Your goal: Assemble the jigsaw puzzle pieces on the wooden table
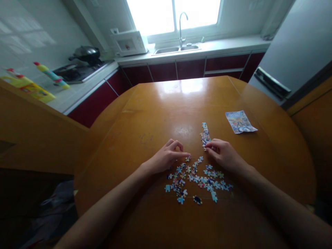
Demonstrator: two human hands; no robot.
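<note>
Several small loose jigsaw pieces (197,179) lie scattered on a round wooden table (160,114). A short joined strip of pieces (205,134) runs away from me just beyond them. My right hand (225,155) rests at the near end of that strip, fingertips pinched on a piece there. My left hand (167,157) lies on the table at the upper left of the scatter, fingers curled, thumb and forefinger pinched at a small piece.
A printed picture card (240,121) lies on the table to the right. Beyond the table runs a kitchen counter with a sink (176,49), a white microwave (129,43), a stove with a pot (85,55), and bottles (52,75) at left.
</note>
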